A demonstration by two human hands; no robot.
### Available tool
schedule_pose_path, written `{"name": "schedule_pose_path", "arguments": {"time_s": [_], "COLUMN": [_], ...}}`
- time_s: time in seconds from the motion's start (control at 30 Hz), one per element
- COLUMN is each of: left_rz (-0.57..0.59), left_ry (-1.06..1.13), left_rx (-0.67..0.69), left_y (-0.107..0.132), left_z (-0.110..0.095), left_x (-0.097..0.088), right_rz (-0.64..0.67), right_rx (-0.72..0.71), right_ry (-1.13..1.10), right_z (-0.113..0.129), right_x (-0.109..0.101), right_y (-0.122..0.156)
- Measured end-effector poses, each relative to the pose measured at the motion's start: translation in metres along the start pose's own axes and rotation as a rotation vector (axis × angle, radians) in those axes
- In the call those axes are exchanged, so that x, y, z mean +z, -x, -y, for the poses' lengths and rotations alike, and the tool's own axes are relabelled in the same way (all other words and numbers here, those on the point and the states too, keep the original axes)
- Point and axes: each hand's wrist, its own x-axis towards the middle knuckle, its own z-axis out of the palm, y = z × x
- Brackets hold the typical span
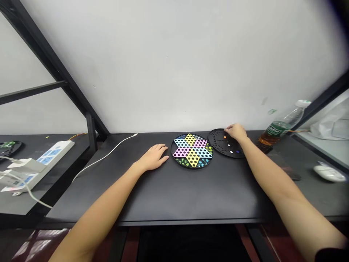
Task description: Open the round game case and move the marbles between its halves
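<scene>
Board: Chinese checkers board (192,150) on the back half of the black surface (174,196), pastel star on top, colourful marbles around the edge.
Black disc: black round disc (221,146) just right of the board, a few small dots on it, probably marbles, though it's hard to tell from here.
Hands: well apart, neither one clearly gripping.
Left: left hand (154,157) lying flat on the surface, fingertips just beside the board.
Right: right hand (236,132) on the disc's far edge.
Nearby: plastic bottle (280,125) with amber liquid, right of the disc; white power strip (51,163) off left.
</scene>
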Motion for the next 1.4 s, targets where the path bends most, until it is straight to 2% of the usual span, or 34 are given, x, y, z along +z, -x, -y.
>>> {"name": "schedule_pose_path", "arguments": {"time_s": [0.07,0.13,0.3,0.4,0.47,0.57,0.63,0.7,0.77,0.87,1.0,1.13,1.2,1.3,1.4], "left_rz": [0.005,0.004,-0.013,-0.006,-0.011,-0.022,-0.015,0.001,0.014,0.012,0.001,-0.002,-0.001,-0.015,-0.024], "left_ry": [-0.002,-0.001,0.012,0.012,0.014,0.019,0.018,0.011,0.003,0.003,0.012,0.017,0.012,0.016,0.026], "left_rx": [-0.003,-0.005,0.003,0.004,0.007,0.01,0.006,-0.001,-0.009,-0.011,-0.001,-0.001,-0.001,0.006,0.009], "left_y": [0.0,0.0,0.0,0.0,0.0,0.0,0.0,0.0,0.0,0.0,0.0,0.0,0.0,0.0,0.0], "left_z": [0.0,0.0,-0.001,0.0,0.0,0.0,0.0,-0.001,-0.001,-0.002,-0.003,-0.001,-0.001,0.0,0.001], "left_x": [0.0,0.0,0.0,0.0,0.0,0.0,0.0,0.0,-0.001,-0.002,-0.001,0.0,0.0,0.002,0.002], "right_rz": [-0.017,0.023,0.361,0.486,0.487,0.375,0.234,0.1,0.029,0.06,0.169,0.177,0.187,0.33,0.596], "right_rx": [0.036,0.131,0.386,0.467,0.494,0.47,0.39,0.251,0.097,-0.055,-0.116,-0.136,-0.09,0.077,0.259], "right_ry": [-0.168,-0.469,-1.325,-1.586,-1.61,-1.422,-1.165,-0.837,-0.511,-0.168,0.016,-0.022,-0.168,-0.645,-1.168], "right_z": [0.003,0.007,0.003,-0.002,-0.002,0.005,0.01,0.013,0.017,0.025,0.038,0.049,0.055,0.065,0.077], "right_x": [-0.001,-0.007,-0.04,-0.055,-0.057,-0.048,-0.036,-0.025,-0.015,-0.005,0.003,0.007,0.005,-0.005,-0.021], "right_y": [0.002,0.003,0.003,0.004,0.005,0.007,0.008,0.01,0.011,0.011,0.011,0.016,0.02,0.025,0.029]}}
